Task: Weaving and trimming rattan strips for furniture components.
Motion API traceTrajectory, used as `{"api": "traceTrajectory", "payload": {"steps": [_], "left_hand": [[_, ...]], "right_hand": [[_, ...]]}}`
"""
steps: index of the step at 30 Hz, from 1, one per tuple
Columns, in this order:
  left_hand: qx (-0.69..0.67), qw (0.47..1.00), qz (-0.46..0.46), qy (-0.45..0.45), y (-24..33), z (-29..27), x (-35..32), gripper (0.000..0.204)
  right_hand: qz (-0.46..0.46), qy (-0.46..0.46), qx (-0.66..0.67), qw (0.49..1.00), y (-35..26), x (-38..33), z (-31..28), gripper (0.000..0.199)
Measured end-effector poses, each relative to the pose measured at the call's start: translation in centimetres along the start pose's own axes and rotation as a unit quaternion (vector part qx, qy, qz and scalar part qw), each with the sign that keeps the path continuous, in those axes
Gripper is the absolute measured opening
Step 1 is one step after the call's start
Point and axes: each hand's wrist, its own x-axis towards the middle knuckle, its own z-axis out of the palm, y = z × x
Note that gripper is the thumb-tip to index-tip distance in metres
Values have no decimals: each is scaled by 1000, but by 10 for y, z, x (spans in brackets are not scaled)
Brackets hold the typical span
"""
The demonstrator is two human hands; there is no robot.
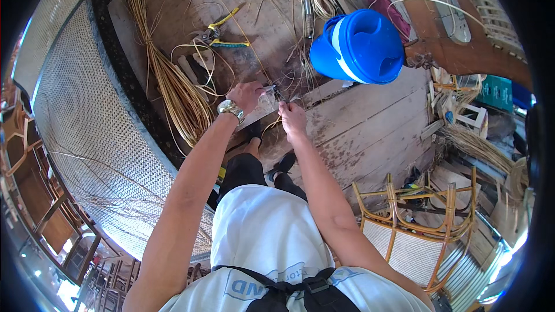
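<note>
My left hand (247, 96), with a metal watch (230, 111) at its wrist, is closed in a pinch above the wooden work surface. Close by on its right, my right hand (293, 120) has its fingers bent around the near end of a small dark metal tool (277, 91), whose exact kind is too small to tell. A shiny, pale tip shows between the two hands; what the left fingers pinch is unclear. Beyond them lie pruning shears (222, 34) with yellow handles. To the left rests a tied bundle of cane strands (173, 84).
A blue lidded jug (358, 46) stands right of my hands. Along the left runs a large woven cane panel (110, 104) with a dark frame. A rattan chair (413, 231) is at lower right, and loose cane strands (468, 138) lie farther right. My feet are below the surface's edge.
</note>
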Motion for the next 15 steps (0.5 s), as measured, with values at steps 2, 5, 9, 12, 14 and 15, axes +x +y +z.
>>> {"api": "traceTrajectory", "payload": {"steps": [2, 5, 9, 12, 14, 15], "left_hand": [[3, 1000, 2, 17, 5, 2, -1, 27], [15, 999, 20, 25, -8, 10, 10, 28], [8, 999, 11, 51, -6, 11, 3, 25], [1, 999, 28, 40, -3, 1, -2, 24], [-9, 998, 26, 49, -5, 4, 5, 24], [-18, 998, 23, 49, -2, 5, 4, 24]], "right_hand": [[-7, -9, -35, 999, 3, 0, -7, 46], [-33, -36, -57, 997, 27, -7, -18, 46], [-79, -7, -152, 985, 78, -63, -64, 39], [-42, -28, -232, 971, 161, -129, -123, 38], [-47, -44, -268, 961, 183, -122, -140, 39], [-9, -132, -291, 948, 179, -120, -143, 38]]}}
